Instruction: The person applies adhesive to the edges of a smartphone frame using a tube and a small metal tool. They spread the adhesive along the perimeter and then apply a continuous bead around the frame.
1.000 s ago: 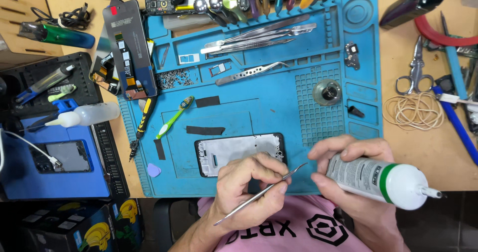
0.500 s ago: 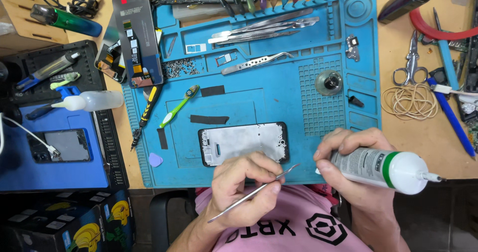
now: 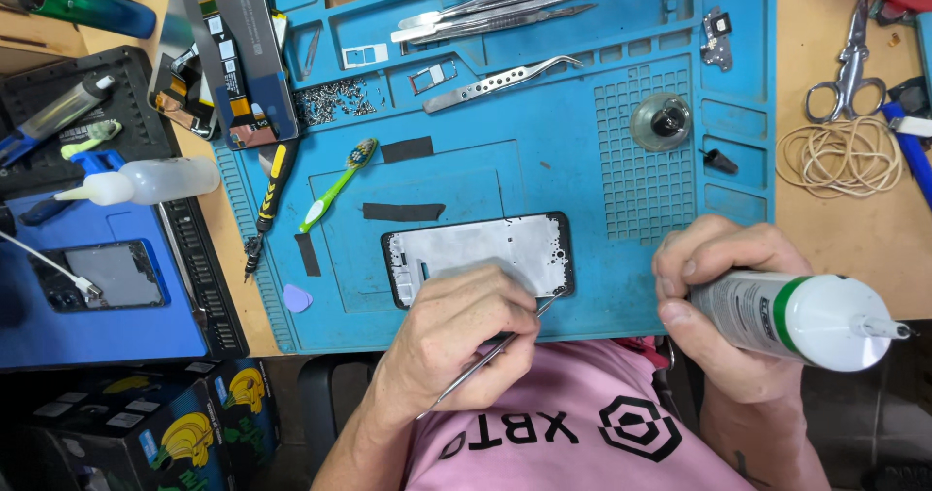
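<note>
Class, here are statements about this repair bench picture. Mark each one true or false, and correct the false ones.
1. The left hand holds a thin metal tool. True.
2. The right hand holds scissors. False: it holds a white tube; the scissors lie on the table.
3. The phone frame lies on the blue mat. True.
4. The toothbrush lies right of the phone frame. False: it lies to its upper left.

Thin metal spudger [image 3: 490, 353] is held slanted, tip at black-rimmed white phone frame [image 3: 478, 256] (flat on mat); white-green glue tube [image 3: 796, 318] is held sideways.
</note>
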